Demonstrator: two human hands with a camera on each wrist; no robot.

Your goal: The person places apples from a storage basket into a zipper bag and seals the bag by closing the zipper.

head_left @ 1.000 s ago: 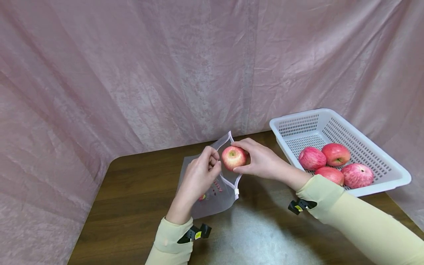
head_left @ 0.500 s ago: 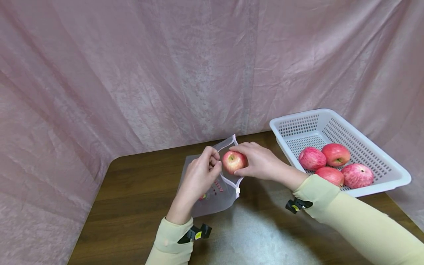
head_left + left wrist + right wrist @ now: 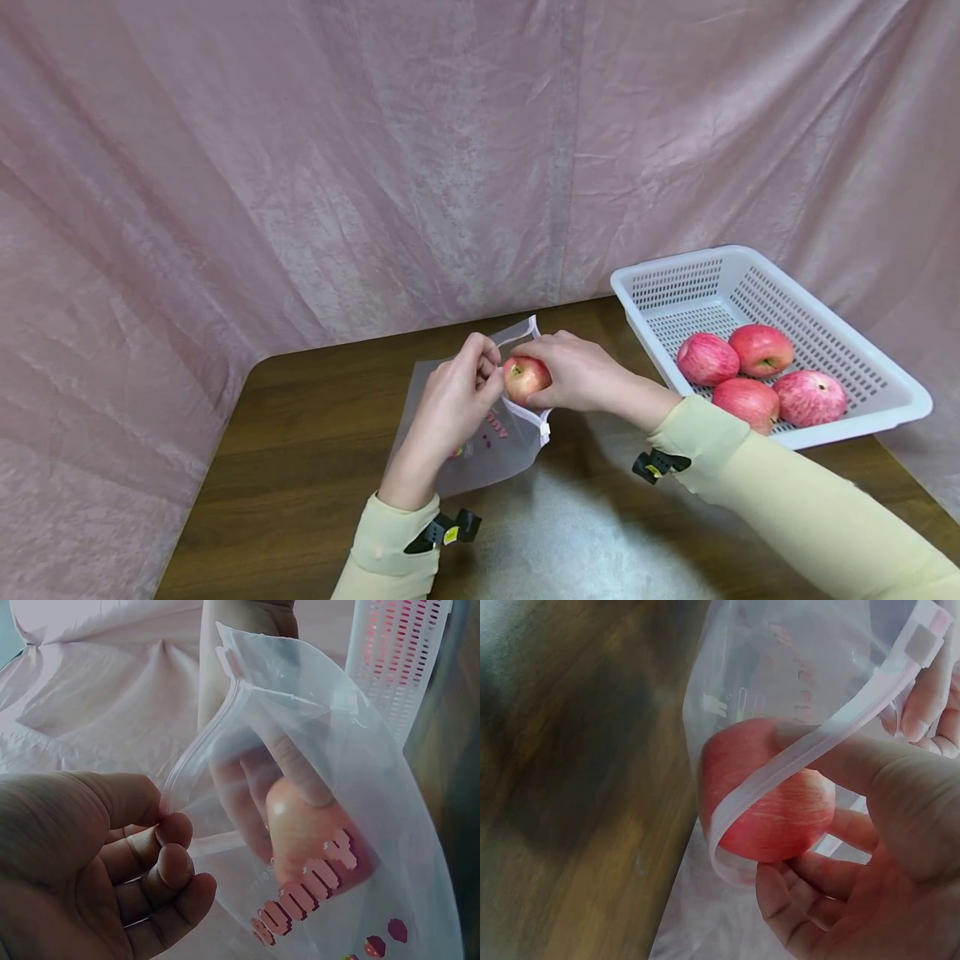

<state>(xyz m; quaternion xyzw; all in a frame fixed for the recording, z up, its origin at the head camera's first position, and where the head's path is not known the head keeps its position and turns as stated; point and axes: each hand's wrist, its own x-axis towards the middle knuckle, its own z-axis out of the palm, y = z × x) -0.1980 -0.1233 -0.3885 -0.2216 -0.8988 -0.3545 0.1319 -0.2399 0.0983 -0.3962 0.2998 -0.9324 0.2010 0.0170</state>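
My left hand [image 3: 453, 396] pinches the rim of a frosted, see-through zip bag [image 3: 405, 847] between thumb and forefinger, its other fingers curled. Red lettering is printed on the bag's front. Between the thumb and fingers of my right hand [image 3: 581, 371] is a red and yellow apple [image 3: 772, 802], at the bag's mouth. In the left wrist view the apple and the right fingers show through the bag's wall. A pale zip strip crosses in front of the apple in the right wrist view, with a slider [image 3: 924, 645] at one end.
At the right stands a white perforated basket [image 3: 648, 333] with several red apples [image 3: 810, 397] in its near part. A brown wooden table [image 3: 300, 450] lies beneath everything. Behind it hangs a pink curtain [image 3: 420, 167].
My right hand has moved slightly left and down with the apple, further into the bag's mouth. The bag's rim has shifted a little toward me. My left hand has stayed almost in place.
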